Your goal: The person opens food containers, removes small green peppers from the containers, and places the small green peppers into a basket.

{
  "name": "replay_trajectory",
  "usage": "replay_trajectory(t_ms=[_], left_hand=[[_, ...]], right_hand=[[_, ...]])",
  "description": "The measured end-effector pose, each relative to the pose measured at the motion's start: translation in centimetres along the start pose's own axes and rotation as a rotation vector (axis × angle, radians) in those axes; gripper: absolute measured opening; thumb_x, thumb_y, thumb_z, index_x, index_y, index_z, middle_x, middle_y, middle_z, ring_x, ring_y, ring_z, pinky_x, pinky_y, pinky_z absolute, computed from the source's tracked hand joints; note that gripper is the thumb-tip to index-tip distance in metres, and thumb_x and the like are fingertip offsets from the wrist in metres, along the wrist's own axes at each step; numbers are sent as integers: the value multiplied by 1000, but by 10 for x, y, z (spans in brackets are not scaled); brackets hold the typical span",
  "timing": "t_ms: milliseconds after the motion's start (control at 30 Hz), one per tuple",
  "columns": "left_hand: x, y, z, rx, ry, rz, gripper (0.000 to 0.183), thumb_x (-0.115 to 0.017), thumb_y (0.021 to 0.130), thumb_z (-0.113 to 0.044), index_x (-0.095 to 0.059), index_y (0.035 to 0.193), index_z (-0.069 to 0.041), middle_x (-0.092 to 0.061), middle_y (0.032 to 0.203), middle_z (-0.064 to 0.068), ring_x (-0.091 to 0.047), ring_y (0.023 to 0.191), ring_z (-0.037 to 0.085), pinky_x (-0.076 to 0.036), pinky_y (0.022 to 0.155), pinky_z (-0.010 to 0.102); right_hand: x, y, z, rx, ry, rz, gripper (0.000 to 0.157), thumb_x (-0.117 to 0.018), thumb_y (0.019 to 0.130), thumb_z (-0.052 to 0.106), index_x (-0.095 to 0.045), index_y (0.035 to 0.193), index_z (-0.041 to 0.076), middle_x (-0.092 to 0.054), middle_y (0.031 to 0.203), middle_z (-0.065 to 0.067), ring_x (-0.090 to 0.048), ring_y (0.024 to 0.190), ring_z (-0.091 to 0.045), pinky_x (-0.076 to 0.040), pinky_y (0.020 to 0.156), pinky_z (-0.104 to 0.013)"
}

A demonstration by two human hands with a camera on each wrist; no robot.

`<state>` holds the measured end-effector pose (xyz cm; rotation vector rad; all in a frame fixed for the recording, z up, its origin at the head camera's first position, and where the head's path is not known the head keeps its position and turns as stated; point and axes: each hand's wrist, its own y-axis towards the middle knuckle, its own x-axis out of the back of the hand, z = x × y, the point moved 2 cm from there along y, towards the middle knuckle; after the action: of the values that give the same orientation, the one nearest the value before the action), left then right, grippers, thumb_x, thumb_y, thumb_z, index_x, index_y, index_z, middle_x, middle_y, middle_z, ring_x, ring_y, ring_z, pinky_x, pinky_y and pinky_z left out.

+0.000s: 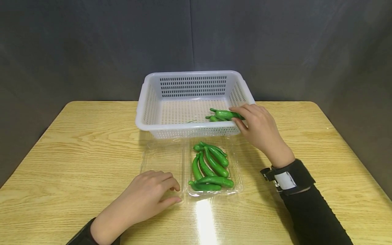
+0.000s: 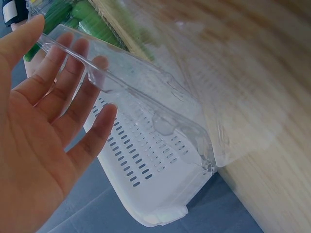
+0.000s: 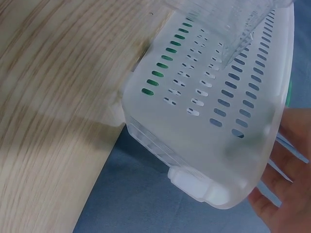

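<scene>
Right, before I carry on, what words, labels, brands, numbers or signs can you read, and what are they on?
None can be read.
White patch on the black wristband, right arm: no legible text.
Small black device beside it: any marking is too small to read.
Perforated white plastic basket, clear plastic clamshell, green chili peppers: no lettering visible.

A pale yellow, wood-grained table (image 1: 76, 146) had rounded far corners. A bright white patch of glare (image 1: 206, 221) lay across its near part. Behind it rose a plain dark grey wall (image 1: 101, 51), with a thin vertical seam (image 1: 192, 37) near the middle.
</scene>
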<state>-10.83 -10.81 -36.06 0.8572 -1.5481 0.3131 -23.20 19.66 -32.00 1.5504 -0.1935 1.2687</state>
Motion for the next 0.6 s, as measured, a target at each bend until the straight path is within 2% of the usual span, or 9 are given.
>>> replay_trajectory(t_ms=[333, 600], left_hand=[[-1, 0, 0, 1, -3, 5, 23, -77, 85, -39, -70, 92, -19, -65, 88, -11, -60, 77, 7, -53, 74, 34], [0, 0, 0, 1, -8, 10, 23, -77, 85, -39, -71, 93, -18, -65, 88, -10, -60, 76, 6, -53, 73, 34]], right_hand=[[0, 0, 0, -11, 16, 9, 29, -74, 89, 9, -69, 117, 4, -70, 108, -13, -65, 96, -33, -50, 81, -49], [0, 0, -1, -4, 8, 4, 30, -74, 88, 8, -69, 118, 4, -70, 111, -13, -66, 96, -34, -51, 80, -49]])
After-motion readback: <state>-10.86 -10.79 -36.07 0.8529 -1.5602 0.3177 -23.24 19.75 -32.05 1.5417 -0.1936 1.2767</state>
